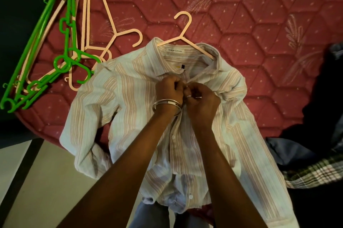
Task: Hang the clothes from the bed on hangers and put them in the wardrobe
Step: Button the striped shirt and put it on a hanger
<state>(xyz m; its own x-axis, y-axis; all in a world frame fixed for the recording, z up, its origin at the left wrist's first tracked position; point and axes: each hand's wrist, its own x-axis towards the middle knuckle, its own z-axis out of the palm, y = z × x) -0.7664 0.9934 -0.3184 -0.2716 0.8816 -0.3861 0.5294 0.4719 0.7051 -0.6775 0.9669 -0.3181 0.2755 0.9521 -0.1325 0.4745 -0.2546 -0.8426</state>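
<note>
Buttoning a striped shirt (141, 101) on the bed (241, 14)

Left hand (169, 89) and right hand (201, 100) both pinch the placket below the collar — a pink hanger (182, 31) sits inside the shirt, spare hangers (61, 42) beside it.

A bedroom in a home, to judge by the furnishings. Filling most of the frame, a red quilted mattress (241, 14) with a hexagon stitch pattern and pale leaf motifs, bare of any sheet. At upper left, a loose heap of green and pink plastic hangers (61, 42). At centre, a striped shirt (130, 101) spread flat. At the right edge, dark and plaid clothes (315, 170) piled up. At lower left, pale floor (37, 181) beside the bed.
</note>
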